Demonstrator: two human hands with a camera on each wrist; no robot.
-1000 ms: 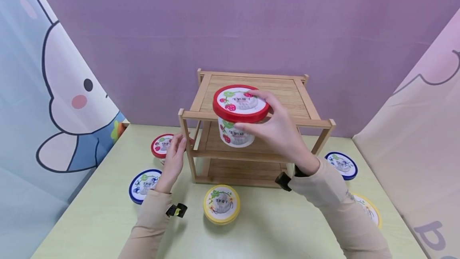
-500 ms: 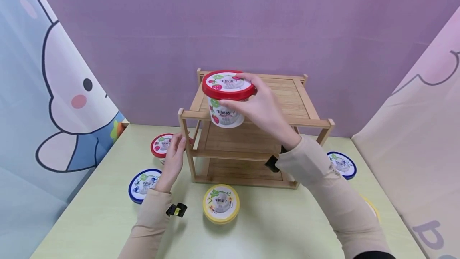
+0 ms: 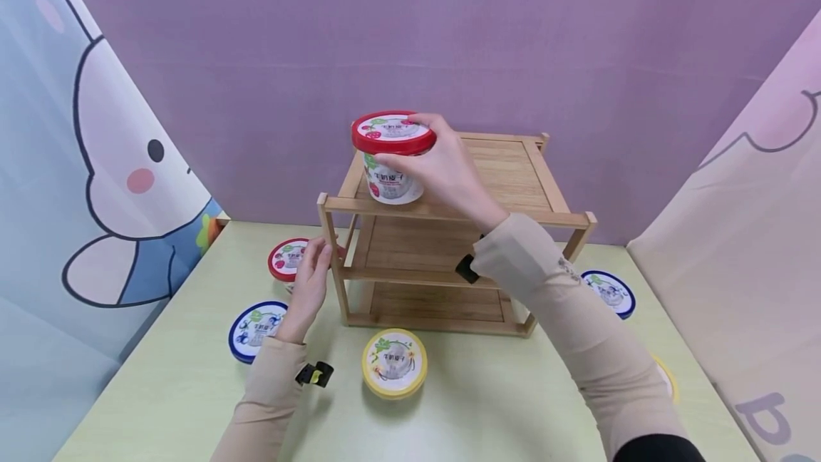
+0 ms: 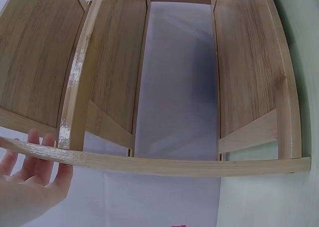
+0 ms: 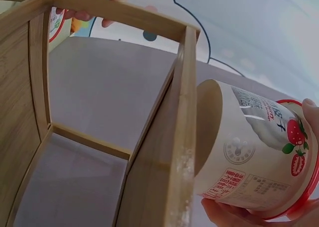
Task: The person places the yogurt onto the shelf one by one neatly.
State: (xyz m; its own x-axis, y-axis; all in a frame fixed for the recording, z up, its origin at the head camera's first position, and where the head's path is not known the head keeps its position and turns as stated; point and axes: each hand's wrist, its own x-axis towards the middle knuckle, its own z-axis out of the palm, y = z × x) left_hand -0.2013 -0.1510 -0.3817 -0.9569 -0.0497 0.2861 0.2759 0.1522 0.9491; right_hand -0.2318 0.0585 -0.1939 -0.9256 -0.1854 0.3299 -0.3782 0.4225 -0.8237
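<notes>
My right hand (image 3: 449, 171) grips a white paper tub (image 3: 393, 182) with a red strawberry-print lid, fingers on the lid and thumb below its rim. The tub is over the front left of the wooden shelf's (image 3: 507, 162) top board. In the right wrist view part of the tub's (image 5: 259, 152) underside shows near the board's edge; I cannot tell whether they touch. My left hand (image 3: 310, 280) holds the shelf's front left post, its fingers curled round the wood in the left wrist view. Beside that hand stands another red-lidded tub (image 3: 286, 257), partly hidden.
A blue-lidded tub (image 3: 253, 330) stands left of my left forearm. A yellow-lidded tub (image 3: 394, 363) is in front of the shelf. On the right are another blue-lidded tub (image 3: 609, 292) and a yellow-lidded tub (image 3: 667, 376) mostly behind my right sleeve. A purple curtain (image 3: 423, 34) hangs behind.
My right hand has carried the red-lidded tub left and away from me, from before the shelf to over its top board. My left hand has stayed on the post.
</notes>
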